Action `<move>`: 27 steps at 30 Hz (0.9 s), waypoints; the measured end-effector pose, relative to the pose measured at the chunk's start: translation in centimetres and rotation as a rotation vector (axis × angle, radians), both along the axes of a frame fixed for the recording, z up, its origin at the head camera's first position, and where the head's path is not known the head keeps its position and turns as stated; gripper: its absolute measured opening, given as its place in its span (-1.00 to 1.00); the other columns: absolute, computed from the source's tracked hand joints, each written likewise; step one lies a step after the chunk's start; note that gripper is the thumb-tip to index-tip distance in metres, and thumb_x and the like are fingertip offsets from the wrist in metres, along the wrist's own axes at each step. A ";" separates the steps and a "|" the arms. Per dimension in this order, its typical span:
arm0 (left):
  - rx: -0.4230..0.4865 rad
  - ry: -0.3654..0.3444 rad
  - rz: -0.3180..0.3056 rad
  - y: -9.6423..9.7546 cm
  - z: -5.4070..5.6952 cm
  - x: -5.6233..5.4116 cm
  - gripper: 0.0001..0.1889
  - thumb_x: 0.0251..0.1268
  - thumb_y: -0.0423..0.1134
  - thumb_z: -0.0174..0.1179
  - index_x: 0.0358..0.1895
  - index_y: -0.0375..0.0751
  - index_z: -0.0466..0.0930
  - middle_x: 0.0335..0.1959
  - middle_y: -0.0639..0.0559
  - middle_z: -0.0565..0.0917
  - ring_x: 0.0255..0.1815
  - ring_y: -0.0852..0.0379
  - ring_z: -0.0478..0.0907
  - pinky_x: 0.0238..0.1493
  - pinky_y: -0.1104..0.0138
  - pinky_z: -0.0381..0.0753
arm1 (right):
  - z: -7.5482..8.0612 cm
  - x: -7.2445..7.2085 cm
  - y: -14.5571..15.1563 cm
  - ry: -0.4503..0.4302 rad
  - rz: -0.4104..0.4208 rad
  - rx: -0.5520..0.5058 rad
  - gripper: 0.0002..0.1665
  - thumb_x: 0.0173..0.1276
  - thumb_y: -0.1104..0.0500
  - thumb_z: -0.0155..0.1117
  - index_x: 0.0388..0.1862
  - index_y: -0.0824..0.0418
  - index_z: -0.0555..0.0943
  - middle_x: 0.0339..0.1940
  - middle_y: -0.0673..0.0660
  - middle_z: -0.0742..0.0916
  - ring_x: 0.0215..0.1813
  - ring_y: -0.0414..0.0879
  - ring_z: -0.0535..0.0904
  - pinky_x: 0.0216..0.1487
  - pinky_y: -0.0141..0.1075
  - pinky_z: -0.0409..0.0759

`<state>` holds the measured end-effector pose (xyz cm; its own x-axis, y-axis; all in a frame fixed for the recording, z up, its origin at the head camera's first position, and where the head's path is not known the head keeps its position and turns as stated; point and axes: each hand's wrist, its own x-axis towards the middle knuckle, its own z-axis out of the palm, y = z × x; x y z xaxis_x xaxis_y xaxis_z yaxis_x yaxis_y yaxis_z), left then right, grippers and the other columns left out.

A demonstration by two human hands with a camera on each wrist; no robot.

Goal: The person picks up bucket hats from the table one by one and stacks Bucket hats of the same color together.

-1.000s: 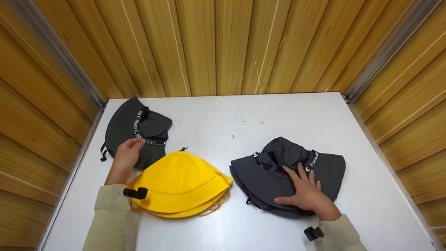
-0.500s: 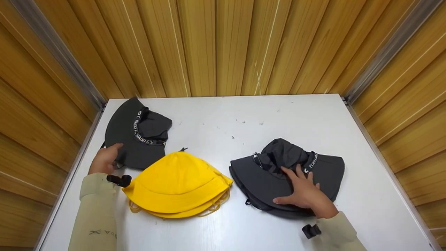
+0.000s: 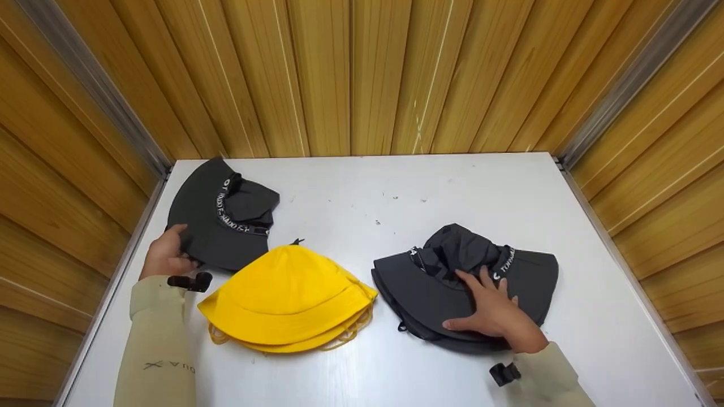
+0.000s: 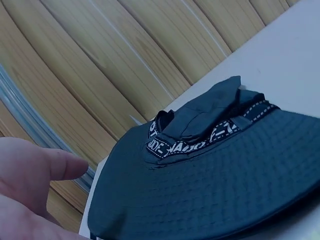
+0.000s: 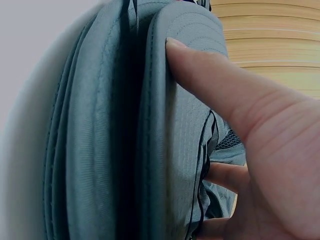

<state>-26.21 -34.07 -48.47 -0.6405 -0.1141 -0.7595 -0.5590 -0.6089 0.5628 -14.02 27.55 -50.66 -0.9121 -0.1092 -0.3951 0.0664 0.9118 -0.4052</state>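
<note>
In the head view my left hand is at the outer edge of a dark grey bucket hat with a lettered band, at the table's left. The left wrist view shows the thumb straight and apart from the brim; the other fingers are partly out of frame, low by the brim's edge. My right hand rests with spread fingers on a stack of dark grey bucket hats at the right. Its thumb touches the top brim in the right wrist view, and fingers reach toward the crown.
Between the two hands lies a stack of yellow bucket hats with cords hanging out, close beside the left grey hat. The white table is bounded by wood-look panels at the back and sides.
My left hand has moved from above the grey hat's band, left and down to its brim edge. The brim has shifted slightly. My right hand has stayed nearly still.
</note>
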 end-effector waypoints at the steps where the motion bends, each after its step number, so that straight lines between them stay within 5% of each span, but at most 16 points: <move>1: 0.039 0.016 0.019 0.0 0.0 -0.1 -0.22 0.53 -0.03 0.11 0.67 0.17 -0.10 0.57 0.28 0.14 0.53 0.29 0.14 0.60 0.32 0.21 | 0.0 0.0 0.0 0.000 -0.003 0.001 0.44 -0.04 -0.47 0.56 0.68 -0.01 0.05 0.64 0.57 -0.07 0.51 0.79 -0.27 0.26 0.75 -0.12; 6: 0.104 0.040 0.077 0.1 -0.1 -0.9 -0.24 0.51 -0.11 0.18 0.63 0.14 -0.01 0.46 0.29 0.27 0.50 0.30 0.19 0.58 0.37 0.23 | -0.1 -0.1 -0.1 0.003 -0.013 -0.003 0.45 -0.06 -0.49 0.56 0.68 -0.03 0.06 0.65 0.54 -0.08 0.53 0.76 -0.27 0.28 0.74 -0.13; 14: -0.036 -0.008 0.099 1.0 -0.6 -1.7 -0.14 0.42 -0.09 0.28 0.66 0.19 -0.02 0.63 0.35 0.09 0.56 0.30 0.11 0.59 0.39 0.20 | -0.3 0.0 -0.1 0.016 -0.010 -0.014 0.44 -0.07 -0.48 0.57 0.68 -0.02 0.08 0.65 0.56 -0.06 0.52 0.78 -0.27 0.27 0.75 -0.14; 19: -0.048 -0.012 0.113 1.4 -0.7 -2.1 -0.20 0.45 -0.17 0.25 0.65 0.16 0.04 0.59 0.31 0.18 0.48 0.27 0.24 0.55 0.38 0.29 | -0.2 0.1 -0.2 0.020 -0.012 -0.013 0.44 -0.07 -0.47 0.57 0.67 -0.01 0.09 0.65 0.56 -0.06 0.51 0.79 -0.26 0.27 0.75 -0.13; 22: -0.039 0.006 0.125 1.7 -0.8 -2.1 -0.24 0.49 -0.24 0.20 0.65 0.11 0.05 0.50 0.30 0.29 0.33 0.27 0.37 0.43 0.40 0.44 | -0.1 0.1 -0.2 0.024 -0.013 -0.010 0.44 -0.07 -0.47 0.58 0.67 0.00 0.09 0.64 0.57 -0.06 0.51 0.79 -0.26 0.26 0.75 -0.13; 27: -0.093 0.078 0.137 2.3 -0.7 -1.9 -0.27 0.52 -0.24 0.15 0.64 0.12 0.06 0.32 0.28 0.39 0.14 0.28 0.42 -0.04 0.46 0.61 | 0.0 0.3 -0.1 0.039 -0.012 -0.011 0.43 -0.06 -0.44 0.59 0.67 0.01 0.10 0.63 0.59 -0.03 0.49 0.82 -0.24 0.25 0.76 -0.11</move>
<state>-28.07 -31.75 -49.19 -0.6709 -0.2717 -0.6900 -0.4268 -0.6194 0.6589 -13.73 27.44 -50.66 -0.9280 -0.1027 -0.3582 0.0610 0.9064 -0.4180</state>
